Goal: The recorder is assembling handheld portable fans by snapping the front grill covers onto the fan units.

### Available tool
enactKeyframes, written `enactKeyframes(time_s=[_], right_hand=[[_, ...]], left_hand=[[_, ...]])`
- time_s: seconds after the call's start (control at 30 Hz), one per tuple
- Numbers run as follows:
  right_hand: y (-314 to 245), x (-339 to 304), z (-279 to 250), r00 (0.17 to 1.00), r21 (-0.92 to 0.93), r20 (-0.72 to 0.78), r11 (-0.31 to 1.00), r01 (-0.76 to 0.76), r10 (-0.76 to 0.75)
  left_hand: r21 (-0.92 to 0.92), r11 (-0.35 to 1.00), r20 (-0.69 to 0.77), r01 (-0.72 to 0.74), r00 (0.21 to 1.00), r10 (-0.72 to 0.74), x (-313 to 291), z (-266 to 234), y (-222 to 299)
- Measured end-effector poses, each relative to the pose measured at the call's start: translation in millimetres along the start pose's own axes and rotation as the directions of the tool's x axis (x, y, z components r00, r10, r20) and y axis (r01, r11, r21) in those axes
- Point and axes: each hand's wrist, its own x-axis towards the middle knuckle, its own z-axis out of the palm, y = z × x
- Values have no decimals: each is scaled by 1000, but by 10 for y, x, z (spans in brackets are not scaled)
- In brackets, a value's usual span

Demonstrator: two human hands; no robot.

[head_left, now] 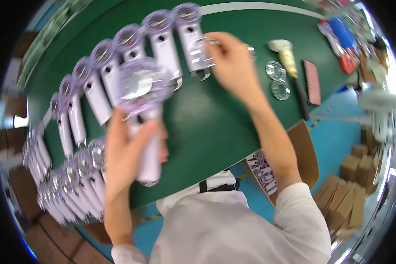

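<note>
My left hand [130, 149] grips the handle of a lavender handheld fan [154, 154], raised over the green table with its round purple head up. The fan and the hand are a little blurred. At the far middle, the fingers of my right hand [233, 61] are closed on a clear round plastic piece [201, 50]. This piece overlaps the handle of a fan [187, 31] lying at the end of a curved row; whether they touch, I cannot tell. Another clear ring [251, 52] shows partly behind my right hand.
Several more fans [97, 83] line the table's left side, with a dense second row [77, 189] nearer me. To the right lie two clear rings [280, 89], a mallet [287, 57] with a black handle and a pink ridged strip [312, 81]. An open carton [306, 149] stands below the table edge.
</note>
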Motion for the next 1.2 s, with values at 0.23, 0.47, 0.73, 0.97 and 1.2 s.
enactKeyframes(time_s=[0.23,0.47,0.73,0.97,1.2], right_hand=[[165,77,-114,974,-253,103,953,-169,201],[327,168,-414,954,-60,127,963,-265,270],[-1,-49,-210,992,-377,-87,925,52,-91],[-615,-591,98,884,274,468,954,-121,-22],[-668,-582,95,867,235,497,956,-178,39]], left_hand=[[-227,972,243,66,970,-9,63,150,-588],[-309,944,261,118,965,-35,52,106,-656],[-346,925,185,159,978,-99,64,89,-657],[-329,943,158,51,987,2,17,129,-710],[-305,952,140,34,990,10,11,157,-716]])
